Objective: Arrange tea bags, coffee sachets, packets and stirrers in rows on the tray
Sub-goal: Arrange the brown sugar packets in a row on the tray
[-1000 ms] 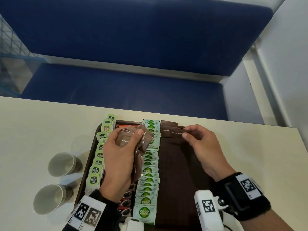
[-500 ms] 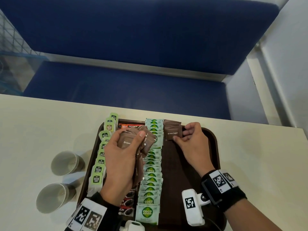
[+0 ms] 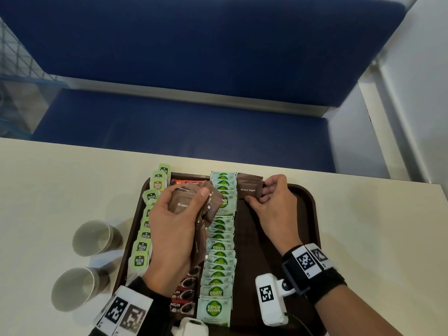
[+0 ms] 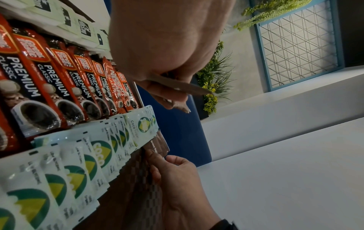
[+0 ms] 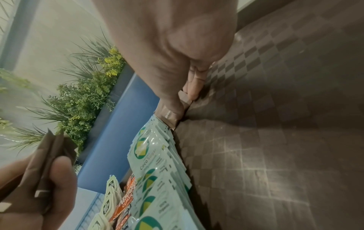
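Brown tray [image 3: 312, 214] on the cream counter [image 3: 375, 238], four rows running near to far. Nearest edge: Coco Natura sugar sachets [image 3: 214, 309] in an overlapped row up the tray's middle; red-black Premium Classic coffee sachets [image 4: 39, 80] in the row just left of them; green McCoy tea bags [image 3: 140, 259] along the left rim, a few hanging over it. Left hand [image 3: 174, 229] hovers above the coffee and sugar rows, grip clenched round a loose bunch of brown sugar packets [image 3: 191, 202], thumb on top. Right hand [image 3: 274, 204] further in, on the bare right part of the tray; grip pinches the "Brown Sugar" packet [image 3: 248, 191] at its right edge, thumb under, fingers curled on top. That packet lies at the far end of the tray, just right of the sugar row, overlapping another brown one behind it. Two paper cups [image 3: 97, 238] sit on the counter left of the tray, well apart from the hands. Beyond the counter: blue bench seat [image 3: 194, 124].
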Action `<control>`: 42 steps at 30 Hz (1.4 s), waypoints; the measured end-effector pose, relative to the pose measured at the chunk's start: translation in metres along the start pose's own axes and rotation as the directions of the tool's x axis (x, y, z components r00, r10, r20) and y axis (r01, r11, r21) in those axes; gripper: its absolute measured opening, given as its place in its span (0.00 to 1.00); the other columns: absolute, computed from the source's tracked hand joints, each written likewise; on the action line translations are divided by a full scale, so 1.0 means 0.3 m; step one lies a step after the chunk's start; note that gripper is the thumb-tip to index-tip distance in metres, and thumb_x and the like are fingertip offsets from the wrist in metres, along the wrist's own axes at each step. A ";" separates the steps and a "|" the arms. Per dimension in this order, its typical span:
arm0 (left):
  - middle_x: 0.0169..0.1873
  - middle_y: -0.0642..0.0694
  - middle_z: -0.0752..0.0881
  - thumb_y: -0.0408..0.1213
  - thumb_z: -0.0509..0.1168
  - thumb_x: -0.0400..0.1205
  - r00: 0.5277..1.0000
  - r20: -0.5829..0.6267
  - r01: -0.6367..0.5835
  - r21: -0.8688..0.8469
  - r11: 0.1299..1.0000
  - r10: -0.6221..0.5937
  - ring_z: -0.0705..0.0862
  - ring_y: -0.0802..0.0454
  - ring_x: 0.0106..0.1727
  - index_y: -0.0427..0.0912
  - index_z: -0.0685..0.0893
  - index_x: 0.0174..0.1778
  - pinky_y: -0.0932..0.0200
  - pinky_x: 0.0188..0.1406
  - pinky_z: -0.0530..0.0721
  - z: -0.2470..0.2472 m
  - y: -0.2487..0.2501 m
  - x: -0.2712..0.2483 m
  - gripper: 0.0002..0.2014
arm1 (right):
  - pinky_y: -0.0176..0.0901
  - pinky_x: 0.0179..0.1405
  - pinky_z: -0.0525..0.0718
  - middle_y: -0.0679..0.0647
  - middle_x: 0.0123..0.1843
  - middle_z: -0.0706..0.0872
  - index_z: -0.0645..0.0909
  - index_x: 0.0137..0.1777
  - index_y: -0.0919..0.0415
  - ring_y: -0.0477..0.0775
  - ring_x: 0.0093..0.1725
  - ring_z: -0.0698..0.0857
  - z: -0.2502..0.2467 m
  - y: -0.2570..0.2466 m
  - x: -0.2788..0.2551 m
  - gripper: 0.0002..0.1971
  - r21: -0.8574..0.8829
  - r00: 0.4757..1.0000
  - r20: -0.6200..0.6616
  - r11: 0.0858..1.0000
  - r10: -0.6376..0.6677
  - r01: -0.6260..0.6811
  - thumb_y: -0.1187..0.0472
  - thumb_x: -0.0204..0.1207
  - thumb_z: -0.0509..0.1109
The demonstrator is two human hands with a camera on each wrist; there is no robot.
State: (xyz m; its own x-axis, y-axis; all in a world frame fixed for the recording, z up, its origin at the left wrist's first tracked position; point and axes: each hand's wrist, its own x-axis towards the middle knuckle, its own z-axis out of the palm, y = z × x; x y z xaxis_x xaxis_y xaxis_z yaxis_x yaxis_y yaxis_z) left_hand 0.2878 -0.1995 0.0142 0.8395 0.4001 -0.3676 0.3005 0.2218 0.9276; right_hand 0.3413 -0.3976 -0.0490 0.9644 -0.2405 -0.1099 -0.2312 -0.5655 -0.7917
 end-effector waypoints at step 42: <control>0.49 0.42 0.95 0.43 0.84 0.78 0.999 -0.030 -0.030 0.030 0.999 0.031 0.92 0.38 0.44 0.50 0.91 0.57 0.27 0.52 0.94 0.035 0.001 0.001 0.14 | 0.35 0.47 0.80 0.42 0.47 0.94 0.89 0.50 0.48 0.37 0.46 0.89 -0.133 0.002 -0.041 0.05 0.149 0.972 0.166 0.970 0.168 -0.193 0.58 0.80 0.82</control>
State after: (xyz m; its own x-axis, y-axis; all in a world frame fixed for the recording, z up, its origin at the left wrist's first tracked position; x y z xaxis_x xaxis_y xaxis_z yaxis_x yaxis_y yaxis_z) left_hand 0.2930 -0.2087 0.0152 0.8343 0.4337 -0.3405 0.2884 0.1831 0.9398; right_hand 0.3243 -0.4264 -0.0242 0.9196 -0.1977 -0.3394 -0.3913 -0.3842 -0.8362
